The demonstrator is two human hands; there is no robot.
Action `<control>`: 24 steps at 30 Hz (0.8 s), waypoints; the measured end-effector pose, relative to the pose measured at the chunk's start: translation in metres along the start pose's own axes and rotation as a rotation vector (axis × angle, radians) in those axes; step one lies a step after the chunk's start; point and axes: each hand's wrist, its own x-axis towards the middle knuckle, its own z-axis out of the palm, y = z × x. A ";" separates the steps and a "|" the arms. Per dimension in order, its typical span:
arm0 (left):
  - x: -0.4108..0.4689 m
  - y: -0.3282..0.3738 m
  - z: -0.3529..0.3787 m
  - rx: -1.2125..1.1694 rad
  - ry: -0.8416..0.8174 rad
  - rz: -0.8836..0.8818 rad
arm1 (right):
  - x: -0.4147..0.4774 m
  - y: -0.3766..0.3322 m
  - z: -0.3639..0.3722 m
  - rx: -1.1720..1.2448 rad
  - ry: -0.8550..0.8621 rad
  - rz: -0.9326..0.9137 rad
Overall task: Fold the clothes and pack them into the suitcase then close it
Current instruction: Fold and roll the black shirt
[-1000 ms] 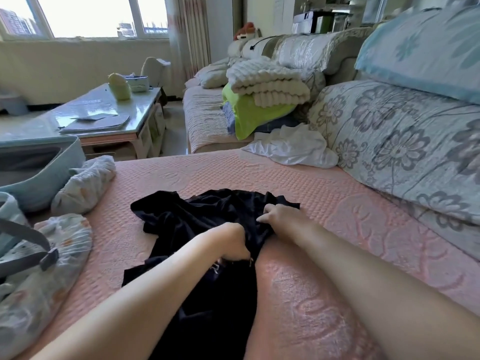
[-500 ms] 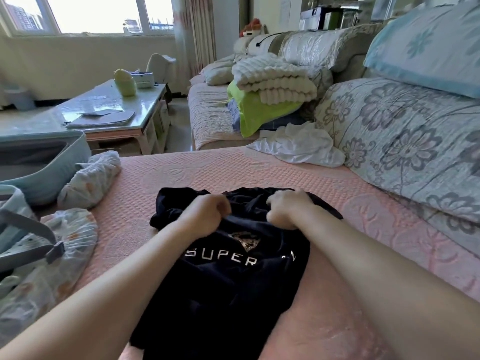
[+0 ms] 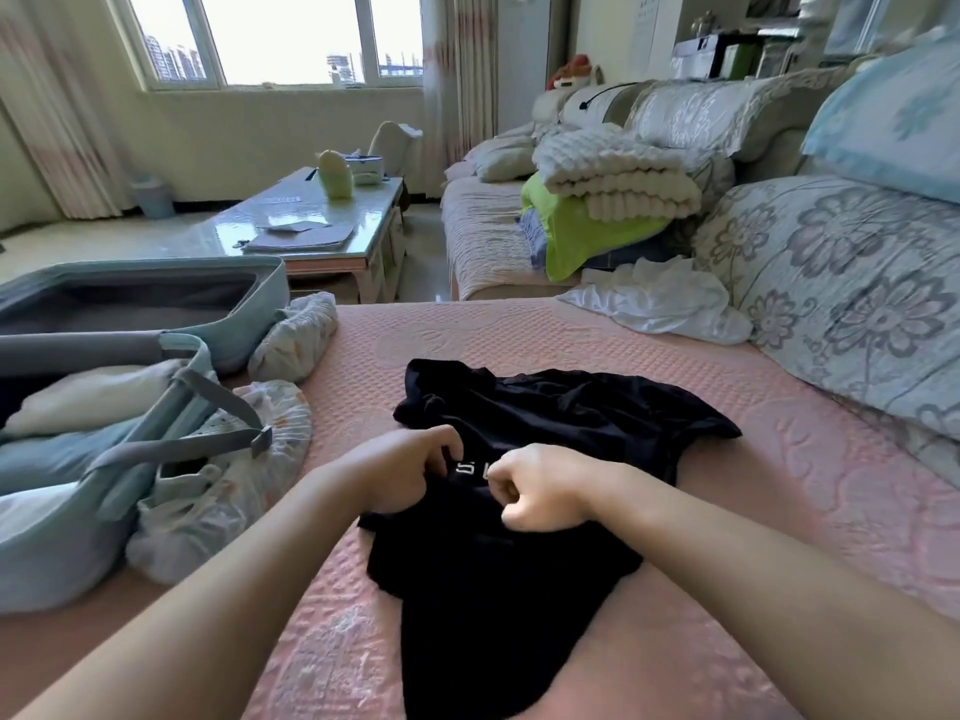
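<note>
A black shirt (image 3: 519, 574) is spread, rumpled, on a pink quilted cover (image 3: 571, 335). Its far part is bunched into folds and its near part is drawn toward the camera between the two forearms. Both hands are set on the middle of the shirt, close together but apart, with a few white printed letters seen in the gap between them.

The left hand (image 3: 410, 472) is curled, and the shirt's cloth is pinched up by its fingers just left of the letters. The right hand (image 3: 540, 488) is closed almost to a fist just right of the letters, and a fold of the shirt is gripped under its bent fingers and thumb. Most of the shirt is thus left beyond and below the hands, and only a narrow ridge of cloth is taken up by them.

To the left of the shirt, well apart from it, an open pale-blue suitcase (image 3: 47, 558) is seen, with its lid (image 3: 145, 298) laid back beyond it. Grey straps (image 3: 208, 439) are drawn across the near half, and folded white and blue clothes (image 3: 88, 397) are held inside.

Between the suitcase and the shirt a floral garment (image 3: 228, 491) is heaped against the case. A second floral bundle (image 3: 296, 337) is rolled up beyond it, to the far left of the shirt. Beyond the shirt to the right, a crumpled white garment (image 3: 660, 304) is left against a grey flowered cushion (image 3: 857, 304).
</note>
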 end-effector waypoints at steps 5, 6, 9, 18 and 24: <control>-0.044 -0.003 0.017 0.084 -0.210 0.093 | -0.049 -0.017 -0.001 0.073 -0.110 -0.017; -0.048 -0.003 0.018 0.156 -0.237 0.096 | -0.057 -0.021 0.000 0.029 -0.131 -0.018; -0.052 0.003 0.021 0.229 -0.114 0.134 | -0.067 -0.025 0.013 -0.249 -0.133 -0.072; -0.054 0.061 -0.003 -0.458 -0.305 -0.091 | -0.093 0.017 -0.043 -0.152 -0.425 0.384; -0.025 0.070 0.003 -0.298 -0.223 -0.062 | -0.079 0.023 -0.042 0.219 -0.293 0.343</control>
